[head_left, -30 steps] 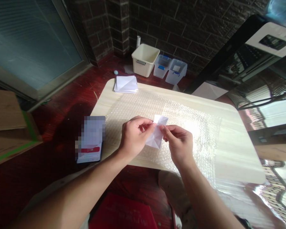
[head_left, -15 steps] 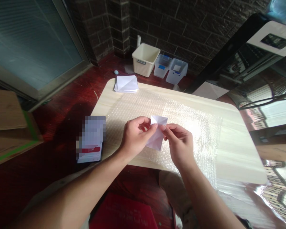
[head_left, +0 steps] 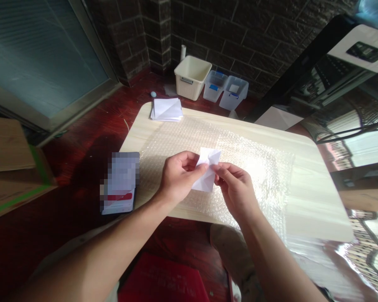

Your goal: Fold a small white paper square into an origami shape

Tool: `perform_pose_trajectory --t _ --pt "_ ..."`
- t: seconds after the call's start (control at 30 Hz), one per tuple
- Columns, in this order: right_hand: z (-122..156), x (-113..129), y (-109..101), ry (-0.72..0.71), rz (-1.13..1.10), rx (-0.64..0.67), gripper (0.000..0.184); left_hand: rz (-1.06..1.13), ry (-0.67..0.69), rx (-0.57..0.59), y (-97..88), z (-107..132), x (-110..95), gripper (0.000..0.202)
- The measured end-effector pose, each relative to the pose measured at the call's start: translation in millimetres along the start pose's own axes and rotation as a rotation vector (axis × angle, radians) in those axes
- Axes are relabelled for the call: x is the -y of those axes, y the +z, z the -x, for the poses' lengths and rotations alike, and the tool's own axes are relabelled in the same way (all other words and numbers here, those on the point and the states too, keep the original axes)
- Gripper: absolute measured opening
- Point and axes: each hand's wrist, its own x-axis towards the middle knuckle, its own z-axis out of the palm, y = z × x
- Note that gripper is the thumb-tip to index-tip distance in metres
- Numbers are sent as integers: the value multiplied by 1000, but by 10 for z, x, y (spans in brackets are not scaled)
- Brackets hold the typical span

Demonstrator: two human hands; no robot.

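A small white sheet of paper [head_left: 204, 180], creased and partly folded, is held up between both hands above the table. My left hand [head_left: 180, 176] pinches its left edge, thumb on the near face. From the other side my right hand [head_left: 234, 182] grips the right edge between thumb and fingers. The paper buckles between the two thumbs, with its top part standing up. Fingertips behind the paper are hidden. Beneath the hands lies a sheet of bubble wrap [head_left: 258, 167], shining in the light.
The pale table [head_left: 318, 188] carries a stack of white paper [head_left: 166, 110] at its far left corner. A phone [head_left: 121, 182] is at the left edge. Bins, a cream one [head_left: 192, 79] and two clear ones [head_left: 234, 93], stand beyond. A red box [head_left: 164, 279] is below.
The paper has tilted and bends more between the thumbs, its upper part now brighter. My right hand has shifted slightly left; both hands keep their hold.
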Motion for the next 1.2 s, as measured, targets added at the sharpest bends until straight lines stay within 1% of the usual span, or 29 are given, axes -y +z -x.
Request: perform_pose_trajectory --t 0.07,0.17,0.27,0.33,0.43,0.57,0.67,0.77,0.9,0.97,1.1,1.2 --pt "-4 -34 -19 -16 44 -8 17 -16 17 -9 -4 0 2 22" --pt "-5 -64 -30 -39 90 -12 22 -88 82 -17 -10 7 8 17" --pt "13 -48 -12 -87 161 -34 24 -187 141 -35 -14 15 10 10" --pt "29 -30 4 -129 200 -52 23 -200 142 -44 -15 14 8 9" --pt "35 -28 7 -155 187 -51 20 -133 80 -16 -14 7 8 12" --pt "16 -57 -18 -139 155 -40 19 -52 -54 52 -4 15 7 21" --pt "16 -58 -14 -145 175 -26 21 -52 -82 63 3 31 9 22" --pt "36 -34 17 -166 215 -39 24 -96 -53 47 -3 37 30 22" --pt "55 -12 44 -194 255 -84 27 -232 82 20 -28 33 76 19" --pt "53 -20 36 -177 243 -87 27 -269 130 21 -37 34 87 18" --pt "36 -52 2 -95 171 -45 25 -318 108 36 -38 49 73 19" --pt "32 -62 -8 -68 135 -11 29 -368 106 28 -26 67 47 20"
